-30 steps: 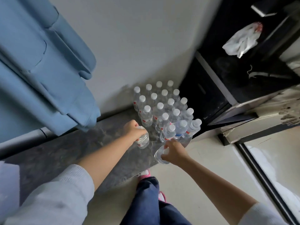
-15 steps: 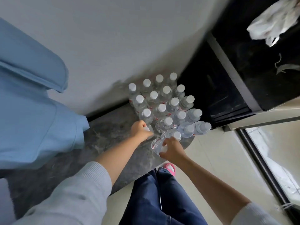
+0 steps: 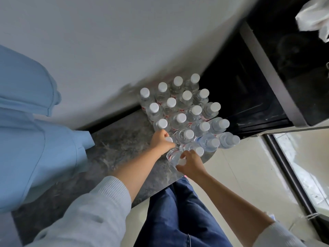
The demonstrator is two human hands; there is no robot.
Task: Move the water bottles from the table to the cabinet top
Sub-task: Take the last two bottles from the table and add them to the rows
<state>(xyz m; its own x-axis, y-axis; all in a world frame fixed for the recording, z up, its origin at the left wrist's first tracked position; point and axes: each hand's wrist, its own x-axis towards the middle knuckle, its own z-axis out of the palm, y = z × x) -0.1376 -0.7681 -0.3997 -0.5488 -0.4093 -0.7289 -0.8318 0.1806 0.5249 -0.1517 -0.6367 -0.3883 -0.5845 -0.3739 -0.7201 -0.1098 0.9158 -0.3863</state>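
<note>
Both hands grip bottles at the near edge of the cluster. Left hand point(image 3: 161, 142) curls round the neck of one bottle point(image 3: 169, 139), its cap showing between the fingers. Right hand point(image 3: 189, 162) wraps the neck and cap of a second bottle point(image 3: 172, 155), which tilts toward the person, its base still among the others. Just beyond both grips, the remaining bottles point(image 3: 180, 111) stand upright and packed cap to cap on the dark table point(image 3: 114, 150), reaching back to the wall. Off to the right of the right hand, past the table's rounded corner, stands the black cabinet point(image 3: 270, 72), its top well apart from the grips and carrying a white bag point(image 3: 313, 16).

The step in hand looks like lifting this pair out. To do it well, each bottle should probably rise straight up before swinging right, since neighbours stand touching and a sideways pull could topple them. The tilted one likely wants righting first. Holding at the neck gives little purchase; a firmer hold lower down may be safer for the carry.
</note>
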